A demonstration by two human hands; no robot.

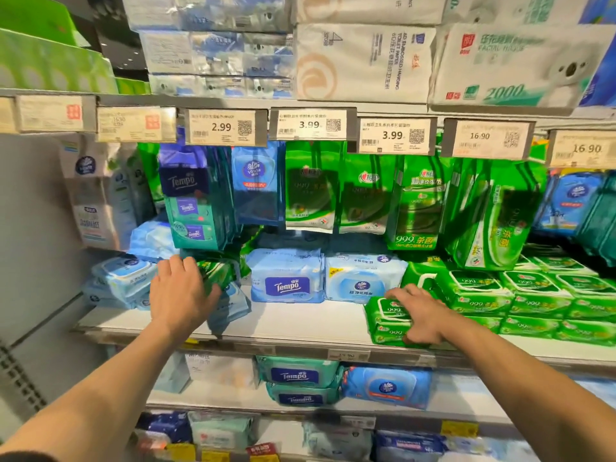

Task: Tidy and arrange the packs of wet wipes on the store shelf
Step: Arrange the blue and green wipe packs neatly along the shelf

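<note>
My left hand reaches into the white shelf and grips a small green wipes pack that lies on tilted light-blue packs. My right hand lies on top of two stacked green 999 packs near the shelf's front edge, fingers bent over their near side. Between my hands stand a blue Tempo pack and a light-blue Vinda pack. Rows of green 999 packs fill the shelf to the right.
Small green and blue packs hang on hooks above, under price tags. More light-blue packs sit at the far left beside the grey side wall. Tissue bundles fill the upper shelf. Lower shelves hold Tempo and Vinda packs.
</note>
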